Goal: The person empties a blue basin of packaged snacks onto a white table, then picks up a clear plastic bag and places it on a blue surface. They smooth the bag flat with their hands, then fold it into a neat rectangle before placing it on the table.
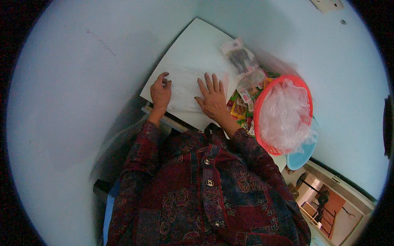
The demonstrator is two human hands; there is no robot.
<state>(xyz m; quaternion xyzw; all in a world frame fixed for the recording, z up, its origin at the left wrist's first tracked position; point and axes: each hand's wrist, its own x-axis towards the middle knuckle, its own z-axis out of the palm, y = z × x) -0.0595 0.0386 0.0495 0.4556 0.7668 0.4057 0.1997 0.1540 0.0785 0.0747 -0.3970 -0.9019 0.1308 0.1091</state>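
A translucent plastic bag [184, 89] with a reddish strip near its right end lies flat on the white tabletop [197, 40]. My right hand [213, 98] rests palm down on the bag's right part, its fingers spread. At the bag's left end is my left hand [161, 92], its fingers curled and thumb and forefinger a little apart; I see nothing held in it. Close to the right of my right hand lie colourful printed packets [241, 107] in a heap.
A red plastic basket [260, 106] full of clear plastic bags [284, 117] stands at the right, with a light blue basin [300, 160] partly beneath it. Clear packages with dark contents [241, 60] lie behind the heap. Pale walls meet behind the table. A doorway opens at lower right.
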